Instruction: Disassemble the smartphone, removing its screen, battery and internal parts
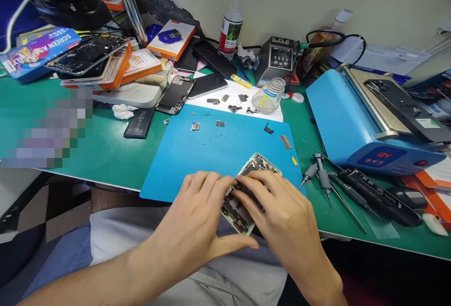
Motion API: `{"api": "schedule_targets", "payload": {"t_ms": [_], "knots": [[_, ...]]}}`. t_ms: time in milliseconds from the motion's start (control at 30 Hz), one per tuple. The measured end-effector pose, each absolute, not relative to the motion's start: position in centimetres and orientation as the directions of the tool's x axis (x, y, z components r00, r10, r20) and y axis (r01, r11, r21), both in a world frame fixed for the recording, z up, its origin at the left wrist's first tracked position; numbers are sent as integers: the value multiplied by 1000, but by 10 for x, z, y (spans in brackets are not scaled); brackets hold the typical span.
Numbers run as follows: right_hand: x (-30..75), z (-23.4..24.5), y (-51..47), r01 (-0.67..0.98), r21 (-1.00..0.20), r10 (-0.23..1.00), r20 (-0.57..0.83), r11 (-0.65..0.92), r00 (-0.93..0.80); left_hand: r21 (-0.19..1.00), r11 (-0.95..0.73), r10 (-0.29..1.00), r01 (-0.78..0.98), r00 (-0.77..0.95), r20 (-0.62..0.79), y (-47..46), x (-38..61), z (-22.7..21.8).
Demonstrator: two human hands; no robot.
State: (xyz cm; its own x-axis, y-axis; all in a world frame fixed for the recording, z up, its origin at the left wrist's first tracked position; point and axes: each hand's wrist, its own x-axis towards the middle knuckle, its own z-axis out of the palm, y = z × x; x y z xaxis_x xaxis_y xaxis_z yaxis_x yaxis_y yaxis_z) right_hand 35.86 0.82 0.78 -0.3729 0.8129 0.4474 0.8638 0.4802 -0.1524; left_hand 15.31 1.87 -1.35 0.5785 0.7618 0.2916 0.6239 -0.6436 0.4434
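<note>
An opened phone (237,216) with its inner parts bare lies tilted over the front edge of the blue mat (169,165). My left hand (202,212) grips the phone's left side, with fingers along the edge and thumb stretched past its lower end. Over the middle of the phone, my right hand (282,207) is closed, index finger and thumb drawn together beside the left fingertips. Whatever sits between those right fingertips is too small and hidden to name. Behind the phone, small metal parts (220,123) and several tiny screws (211,140) are scattered on the mat.
Right of the mat lie screwdrivers (322,179), tweezers (347,207) and a black pen-shaped tool (380,195). A blue heating machine (338,122) reads 104. Behind stand a glass jar (269,97) and a bottle (232,24). A battery (139,123) and stacked boxes (116,68) are left.
</note>
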Motion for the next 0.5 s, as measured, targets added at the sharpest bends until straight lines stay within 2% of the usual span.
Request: {"api": "schedule_targets", "payload": {"t_ms": [200, 400, 500], "knots": [[379, 17, 11, 799, -64, 751, 393, 598, -530, 400, -755, 629, 519, 745, 221, 45, 132, -6], [389, 33, 43, 704, -62, 703, 161, 707, -692, 386, -824, 511, 415, 839, 188, 63, 127, 2], [391, 37, 60, 654, -67, 657, 40, 754, -753, 388, -830, 492, 401, 853, 172, 68, 126, 5]]}}
